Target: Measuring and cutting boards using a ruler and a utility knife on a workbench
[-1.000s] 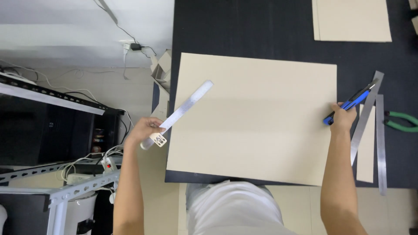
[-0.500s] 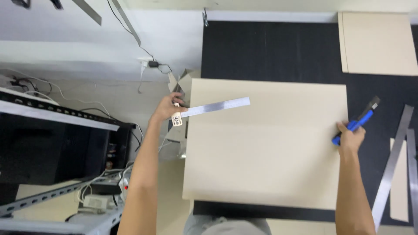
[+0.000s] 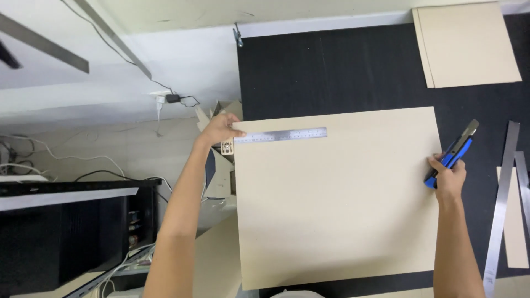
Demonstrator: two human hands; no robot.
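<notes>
A large tan cardboard sheet (image 3: 337,198) lies on a black mat (image 3: 331,72). My left hand (image 3: 220,130) grips the left end of a short steel ruler (image 3: 281,135), which rests flat across the sheet's upper left part, near its top edge. A small tag hangs at the ruler's held end. My right hand (image 3: 446,175) is at the sheet's right edge, closed around a blue and black utility knife (image 3: 452,153) whose tip points up and to the right, off the cardboard.
A smaller tan cardboard piece (image 3: 466,44) lies on the mat at the top right. Long steel straightedges (image 3: 501,198) and a cardboard strip (image 3: 516,221) lie to the right. Cables, a plug and a dark shelf sit on the left.
My left hand has brought the ruler down from a tilt to lie level on the sheet near its top edge. My right hand stays at the right edge with the knife.
</notes>
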